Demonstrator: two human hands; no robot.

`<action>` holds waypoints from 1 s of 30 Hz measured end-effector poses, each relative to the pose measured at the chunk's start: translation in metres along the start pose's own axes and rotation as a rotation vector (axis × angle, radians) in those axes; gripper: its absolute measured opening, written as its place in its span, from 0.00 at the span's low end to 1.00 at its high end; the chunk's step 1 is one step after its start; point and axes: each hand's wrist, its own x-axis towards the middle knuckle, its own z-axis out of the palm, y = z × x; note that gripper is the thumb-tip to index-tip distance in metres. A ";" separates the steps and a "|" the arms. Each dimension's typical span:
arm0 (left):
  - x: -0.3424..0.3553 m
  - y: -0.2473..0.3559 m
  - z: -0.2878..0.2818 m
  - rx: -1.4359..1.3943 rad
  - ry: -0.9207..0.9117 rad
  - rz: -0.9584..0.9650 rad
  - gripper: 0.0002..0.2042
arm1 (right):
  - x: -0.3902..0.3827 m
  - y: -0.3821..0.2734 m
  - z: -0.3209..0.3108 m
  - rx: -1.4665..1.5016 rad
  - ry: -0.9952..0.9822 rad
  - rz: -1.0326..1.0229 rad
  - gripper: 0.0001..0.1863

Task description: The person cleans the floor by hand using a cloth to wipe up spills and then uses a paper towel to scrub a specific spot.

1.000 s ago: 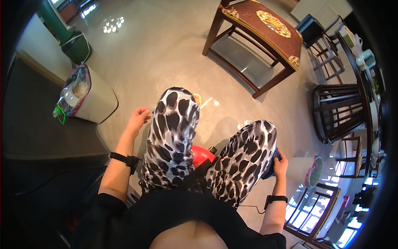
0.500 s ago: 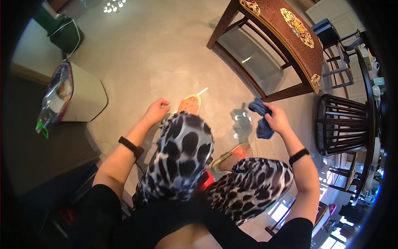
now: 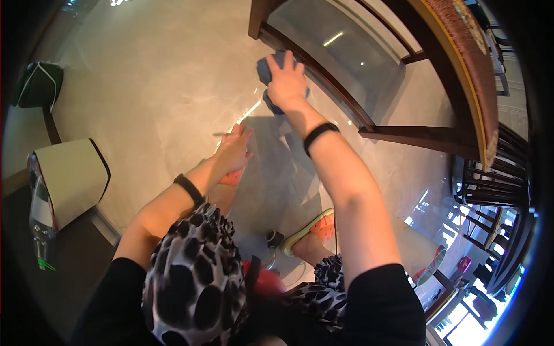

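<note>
My right hand (image 3: 288,83) reaches forward, its fingers splayed over a crumpled blue cloth (image 3: 278,108) that it grips. That cloth is right beside the dark wooden lower rail (image 3: 332,92) of a bench-like piece of furniture; whether it touches the rail I cannot tell. My left hand (image 3: 234,147) has its fingers stretched out above the floor, holding nothing. Below it, the left orange sandal (image 3: 232,176) is partly hidden. The right orange sandal (image 3: 324,229) is planted farther to the right.
A brown patterned cover (image 3: 456,23) lies on the bench. Dark slatted chairs (image 3: 496,184) stand at the right. At the left are a cream trash bin (image 3: 75,179) with a plastic bottle (image 3: 41,213) at its opening, and a dark green container (image 3: 39,85). Something red (image 3: 264,281) shows beneath me.
My right hand has carried the cloth forward and left, to the bench's lower rail. My left hand has opened out from its curled pose. The view has shifted closer to the bench.
</note>
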 end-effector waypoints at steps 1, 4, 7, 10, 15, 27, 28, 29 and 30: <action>-0.005 0.000 -0.001 -0.044 0.011 -0.024 0.35 | 0.009 -0.001 0.017 -0.150 -0.098 -0.004 0.34; -0.007 -0.003 -0.011 0.053 0.045 -0.002 0.36 | 0.014 0.003 0.036 -0.217 -0.276 0.009 0.40; 0.000 0.002 -0.024 0.130 -0.026 -0.012 0.36 | 0.008 0.019 0.038 -0.114 -0.352 0.019 0.40; 0.003 0.002 -0.024 0.142 -0.066 -0.056 0.36 | -0.019 0.044 0.040 0.071 -0.314 0.080 0.38; -0.005 0.017 -0.016 0.185 -0.146 -0.025 0.35 | -0.112 0.096 0.012 -0.081 -0.388 0.273 0.42; -0.011 0.004 0.022 0.528 -0.163 0.017 0.41 | -0.280 0.261 -0.069 -0.540 -0.654 0.700 0.32; -0.011 0.006 0.024 0.553 -0.146 0.031 0.41 | -0.279 0.258 -0.080 -0.509 -0.567 0.635 0.32; -0.004 0.000 0.025 0.558 -0.150 0.038 0.41 | -0.271 0.249 -0.094 -0.471 -0.477 0.571 0.32; -0.004 -0.008 0.027 0.648 -0.144 0.117 0.42 | -0.262 0.236 -0.098 -0.423 -0.408 0.497 0.33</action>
